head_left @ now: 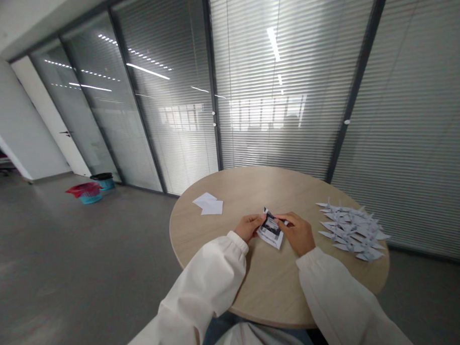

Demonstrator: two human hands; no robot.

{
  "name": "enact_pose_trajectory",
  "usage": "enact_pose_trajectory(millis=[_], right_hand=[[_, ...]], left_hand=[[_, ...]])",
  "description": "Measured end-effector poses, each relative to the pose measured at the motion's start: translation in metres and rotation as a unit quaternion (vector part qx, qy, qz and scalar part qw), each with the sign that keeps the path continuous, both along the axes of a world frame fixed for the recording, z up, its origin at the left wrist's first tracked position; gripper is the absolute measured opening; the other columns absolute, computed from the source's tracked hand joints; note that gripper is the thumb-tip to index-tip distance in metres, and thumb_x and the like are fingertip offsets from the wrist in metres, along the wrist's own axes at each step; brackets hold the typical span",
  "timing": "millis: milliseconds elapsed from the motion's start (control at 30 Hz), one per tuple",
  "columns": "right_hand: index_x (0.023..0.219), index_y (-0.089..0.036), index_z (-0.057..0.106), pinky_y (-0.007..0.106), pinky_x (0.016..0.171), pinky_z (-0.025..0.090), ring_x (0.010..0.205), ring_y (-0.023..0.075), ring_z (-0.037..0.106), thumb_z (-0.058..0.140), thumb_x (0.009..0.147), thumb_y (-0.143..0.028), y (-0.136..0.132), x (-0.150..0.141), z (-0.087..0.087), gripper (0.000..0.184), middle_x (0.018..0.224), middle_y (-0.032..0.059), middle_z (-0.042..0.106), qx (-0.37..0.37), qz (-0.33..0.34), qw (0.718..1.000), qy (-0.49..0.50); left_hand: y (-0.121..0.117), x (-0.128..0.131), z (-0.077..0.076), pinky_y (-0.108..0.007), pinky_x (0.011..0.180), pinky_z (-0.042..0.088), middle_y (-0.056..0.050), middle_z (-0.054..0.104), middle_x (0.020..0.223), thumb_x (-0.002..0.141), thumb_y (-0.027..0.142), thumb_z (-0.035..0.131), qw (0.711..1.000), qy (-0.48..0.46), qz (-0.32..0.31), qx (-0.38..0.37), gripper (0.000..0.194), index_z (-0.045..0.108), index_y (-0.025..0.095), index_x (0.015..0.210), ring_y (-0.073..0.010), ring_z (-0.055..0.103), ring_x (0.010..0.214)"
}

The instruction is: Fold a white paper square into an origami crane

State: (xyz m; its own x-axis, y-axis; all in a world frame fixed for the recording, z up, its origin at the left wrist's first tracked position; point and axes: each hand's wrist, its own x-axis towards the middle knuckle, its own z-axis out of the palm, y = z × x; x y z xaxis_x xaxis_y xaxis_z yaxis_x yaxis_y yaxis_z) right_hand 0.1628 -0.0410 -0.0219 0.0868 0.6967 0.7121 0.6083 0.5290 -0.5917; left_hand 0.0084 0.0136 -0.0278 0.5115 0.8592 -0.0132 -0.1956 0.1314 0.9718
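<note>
A small folded paper, white with dark print, lies on the round wooden table in front of me. My left hand pinches its left edge. My right hand presses and grips its right side, with the fingers curled over the top fold. Both arms wear white sleeves.
A pile of several folded white paper cranes lies at the table's right. Two white paper sheets lie at the far left of the table. Glass walls with blinds stand behind. Red and blue basins sit on the floor at left.
</note>
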Motion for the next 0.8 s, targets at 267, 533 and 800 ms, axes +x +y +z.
enact_pose_trajectory(millis=[267, 533, 800], right_hand=[[0.088, -0.020, 0.067, 0.024, 0.059, 0.048, 0.074, 0.0156, 0.058, 0.051, 0.078, -0.024, -0.001, -0.002, -0.001, 0.020, 0.082, 0.0057, 0.064, 0.004, 0.030, 0.999, -0.038], [0.096, -0.022, 0.065, 0.028, 0.070, 0.047, 0.076, 0.0162, 0.056, 0.046, 0.081, -0.024, -0.001, -0.007, -0.005, 0.024, 0.081, 0.0056, 0.060, 0.002, 0.004, 0.991, -0.135], [0.103, -0.021, 0.059, 0.031, 0.076, 0.045, 0.086, 0.0178, 0.055, 0.047, 0.080, -0.025, -0.002, -0.011, -0.004, 0.026, 0.092, 0.0072, 0.059, -0.019, 0.038, 0.991, -0.130]], left_hand=[[0.001, -0.001, -0.001, -0.023, 0.053, 0.043, -0.004, 0.063, 0.066, 0.053, 0.052, 0.068, 0.998, 0.046, 0.021, 0.027, 0.049, 0.064, 0.010, 0.078, -0.0119, 0.057, 0.055], [-0.007, 0.000, 0.006, -0.020, 0.046, 0.040, 0.001, 0.054, 0.051, 0.053, 0.055, 0.066, 0.995, 0.059, 0.056, 0.059, 0.046, 0.059, 0.011, 0.064, -0.0072, 0.048, 0.044], [-0.005, -0.001, 0.005, -0.021, 0.046, 0.041, 0.001, 0.053, 0.050, 0.057, 0.054, 0.063, 0.984, 0.091, 0.112, 0.107, 0.044, 0.058, 0.011, 0.065, -0.0085, 0.048, 0.045]])
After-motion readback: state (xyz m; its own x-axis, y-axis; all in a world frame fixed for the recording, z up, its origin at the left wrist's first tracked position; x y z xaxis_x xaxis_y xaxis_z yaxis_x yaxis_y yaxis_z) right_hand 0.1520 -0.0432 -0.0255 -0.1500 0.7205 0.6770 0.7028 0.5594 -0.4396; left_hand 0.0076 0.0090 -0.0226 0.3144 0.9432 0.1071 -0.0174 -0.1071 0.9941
